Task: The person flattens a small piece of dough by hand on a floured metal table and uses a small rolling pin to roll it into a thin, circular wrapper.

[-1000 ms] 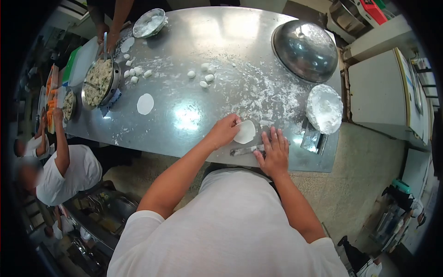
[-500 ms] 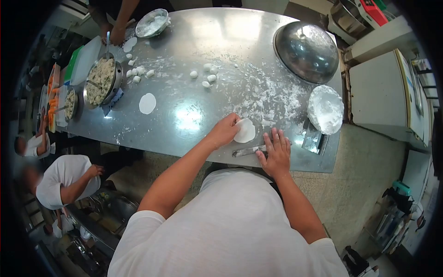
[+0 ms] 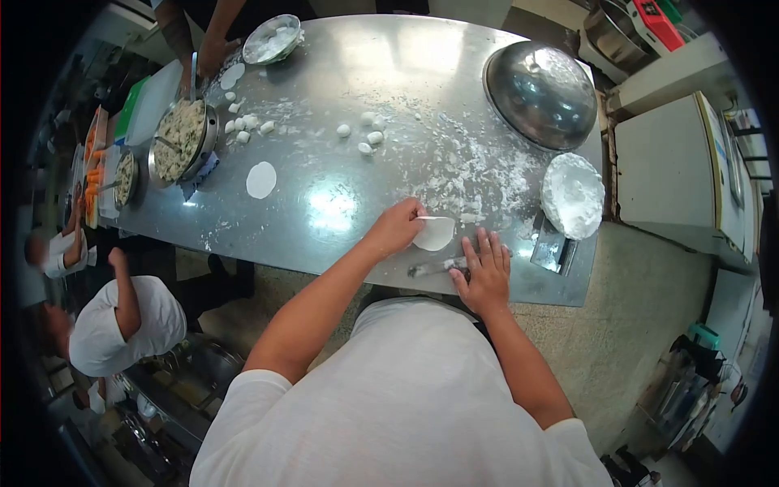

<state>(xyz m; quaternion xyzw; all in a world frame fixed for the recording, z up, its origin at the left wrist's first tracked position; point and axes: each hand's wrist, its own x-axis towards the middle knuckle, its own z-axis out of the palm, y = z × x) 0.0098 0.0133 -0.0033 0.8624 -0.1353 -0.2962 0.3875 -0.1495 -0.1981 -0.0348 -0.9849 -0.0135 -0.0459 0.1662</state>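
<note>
In the head view, a rolling pin (image 3: 432,268) lies by the near edge of the tabletop (image 3: 406,89). The right hand (image 3: 485,268) rests flat across the pin's right part, fingers extended and slightly spread. Just beyond the pin is a thin dough disc (image 3: 436,235), its left edge pinched between thumb and fingers of the left hand (image 3: 398,227). Well left of the pin lies a second disc (image 3: 261,180); farther beyond it, small dough pieces (image 3: 365,149); to its right, a flour-filled bowl (image 3: 572,196).

The left hand (image 3: 396,228) pinches a dough disc (image 3: 436,235); the right hand (image 3: 486,280) (palm down) touches a rolling pin (image 3: 432,267).
</note>
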